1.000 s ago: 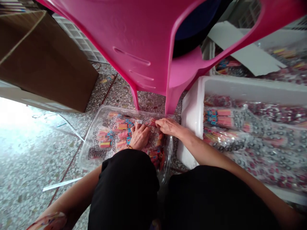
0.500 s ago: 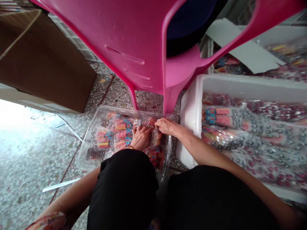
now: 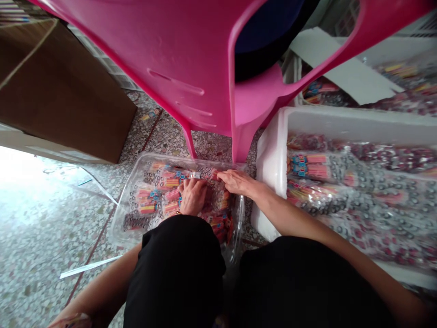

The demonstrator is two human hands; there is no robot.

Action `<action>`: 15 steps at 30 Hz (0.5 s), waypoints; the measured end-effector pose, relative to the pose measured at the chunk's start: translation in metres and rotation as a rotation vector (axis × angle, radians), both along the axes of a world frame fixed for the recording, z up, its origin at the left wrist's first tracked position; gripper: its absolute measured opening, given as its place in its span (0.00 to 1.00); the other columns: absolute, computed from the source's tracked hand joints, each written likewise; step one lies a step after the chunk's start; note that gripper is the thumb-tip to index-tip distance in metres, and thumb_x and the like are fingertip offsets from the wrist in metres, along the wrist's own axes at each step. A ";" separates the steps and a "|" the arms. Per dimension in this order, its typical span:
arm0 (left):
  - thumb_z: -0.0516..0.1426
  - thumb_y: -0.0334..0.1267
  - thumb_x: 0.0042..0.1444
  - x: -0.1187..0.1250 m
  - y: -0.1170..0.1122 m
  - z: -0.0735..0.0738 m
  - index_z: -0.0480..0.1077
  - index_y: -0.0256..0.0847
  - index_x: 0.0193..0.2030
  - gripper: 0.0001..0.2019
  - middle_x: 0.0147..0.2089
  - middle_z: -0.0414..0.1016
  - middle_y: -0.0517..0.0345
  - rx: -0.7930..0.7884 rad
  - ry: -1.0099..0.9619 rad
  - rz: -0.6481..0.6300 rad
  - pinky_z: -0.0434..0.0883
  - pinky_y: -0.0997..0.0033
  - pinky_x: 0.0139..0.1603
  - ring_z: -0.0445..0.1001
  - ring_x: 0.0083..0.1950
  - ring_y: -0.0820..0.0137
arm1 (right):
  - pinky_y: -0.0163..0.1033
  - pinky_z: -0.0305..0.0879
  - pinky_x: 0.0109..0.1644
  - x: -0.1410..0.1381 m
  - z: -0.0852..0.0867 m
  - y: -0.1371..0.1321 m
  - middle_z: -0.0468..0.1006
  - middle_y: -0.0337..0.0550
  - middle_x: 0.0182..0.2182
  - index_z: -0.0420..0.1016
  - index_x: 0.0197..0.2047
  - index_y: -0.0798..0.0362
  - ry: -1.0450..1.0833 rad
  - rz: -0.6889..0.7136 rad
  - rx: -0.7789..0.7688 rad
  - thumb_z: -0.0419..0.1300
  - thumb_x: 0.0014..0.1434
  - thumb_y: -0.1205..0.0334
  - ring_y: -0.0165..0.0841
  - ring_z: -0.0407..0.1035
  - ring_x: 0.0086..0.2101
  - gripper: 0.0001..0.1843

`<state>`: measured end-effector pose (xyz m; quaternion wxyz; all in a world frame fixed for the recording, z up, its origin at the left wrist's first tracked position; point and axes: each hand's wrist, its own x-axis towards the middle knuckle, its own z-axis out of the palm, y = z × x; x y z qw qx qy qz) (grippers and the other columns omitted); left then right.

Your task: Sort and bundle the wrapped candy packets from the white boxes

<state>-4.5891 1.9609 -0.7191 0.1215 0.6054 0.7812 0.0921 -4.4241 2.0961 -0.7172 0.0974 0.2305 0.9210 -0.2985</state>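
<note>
A clear plastic tray [image 3: 120, 217] lies on the floor between my knees and a pink chair, filled with several small packets of pink and orange sticks [image 3: 150, 200]. My left hand [image 3: 191, 197] rests palm down on the packets in the middle of the tray, fingers together and curled over them. My right hand [image 3: 237, 181] reaches in from the right, its fingertips pinching a packet [image 3: 214, 174] at the tray's far edge. My black-clad knees [image 3: 177, 269] hide the tray's near side.
A pink plastic chair [image 3: 191, 68] stands just beyond the tray. A white foam box [image 3: 273, 155] full of similar packets sits to the right. A brown cardboard box [image 3: 64, 100] is at far left. A white strip [image 3: 88, 266] lies on the speckled floor.
My left hand slid slightly left and back over the packets. My right hand stays pinched at the tray's far edge. The view shifted a little.
</note>
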 end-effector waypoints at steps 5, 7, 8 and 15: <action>0.54 0.40 0.65 -0.015 0.019 -0.004 0.77 0.47 0.44 0.10 0.46 0.76 0.53 0.022 0.018 0.027 0.58 0.53 0.53 0.65 0.52 0.56 | 0.41 0.64 0.48 -0.002 -0.004 -0.007 0.78 0.48 0.50 0.56 0.68 0.50 0.019 0.056 0.120 0.49 0.58 0.75 0.39 0.73 0.46 0.35; 0.55 0.39 0.63 -0.019 0.023 -0.005 0.77 0.47 0.43 0.09 0.46 0.76 0.53 0.006 0.016 0.010 0.58 0.53 0.52 0.65 0.52 0.56 | 0.42 0.64 0.49 -0.003 -0.006 -0.008 0.77 0.48 0.52 0.60 0.66 0.49 0.015 0.061 0.151 0.49 0.59 0.75 0.40 0.72 0.48 0.32; 0.56 0.40 0.63 -0.021 0.024 -0.005 0.77 0.46 0.43 0.08 0.46 0.76 0.53 -0.003 0.012 0.014 0.58 0.53 0.51 0.65 0.52 0.56 | 0.42 0.65 0.48 -0.004 -0.006 -0.008 0.77 0.48 0.51 0.62 0.65 0.50 0.012 0.058 0.155 0.48 0.60 0.74 0.40 0.73 0.47 0.30; 0.55 0.41 0.64 -0.018 0.015 0.000 0.79 0.50 0.43 0.10 0.52 0.76 0.52 -0.024 -0.038 -0.081 0.59 0.52 0.53 0.62 0.55 0.55 | 0.40 0.66 0.47 -0.006 -0.002 -0.010 0.72 0.50 0.58 0.51 0.70 0.47 0.066 0.048 0.186 0.48 0.62 0.74 0.38 0.73 0.48 0.35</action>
